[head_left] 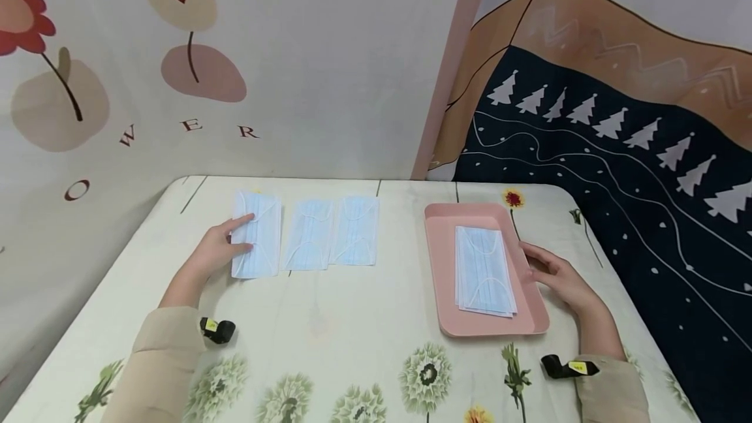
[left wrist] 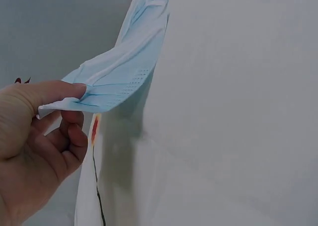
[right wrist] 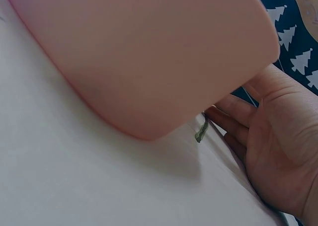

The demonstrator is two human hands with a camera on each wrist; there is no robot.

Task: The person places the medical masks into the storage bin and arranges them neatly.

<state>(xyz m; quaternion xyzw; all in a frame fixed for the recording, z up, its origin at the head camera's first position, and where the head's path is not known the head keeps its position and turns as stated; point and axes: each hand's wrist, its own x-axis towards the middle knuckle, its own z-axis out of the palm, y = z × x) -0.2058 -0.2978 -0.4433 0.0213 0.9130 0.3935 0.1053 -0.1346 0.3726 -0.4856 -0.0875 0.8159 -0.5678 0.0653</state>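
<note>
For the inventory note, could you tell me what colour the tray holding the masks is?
The tray is plain pink, clearest in the head view.

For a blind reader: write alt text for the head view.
A person's left hand pinches the leftmost of three blue face masks lying in a row on a floral tablecloth, while the right hand rests beside a pink tray holding stacked masks.

- I see a bench (head_left: 352, 318) covered in a cream cloth printed with pale flowers.
- Two light-blue masks (head_left: 330, 234) lie flat side by side near its far edge.
- Behind it I see a wall hanging (head_left: 147, 83) with red and beige flowers and scattered letters.
- To the right hangs a dark drape (head_left: 617, 168) with white trees.
</note>
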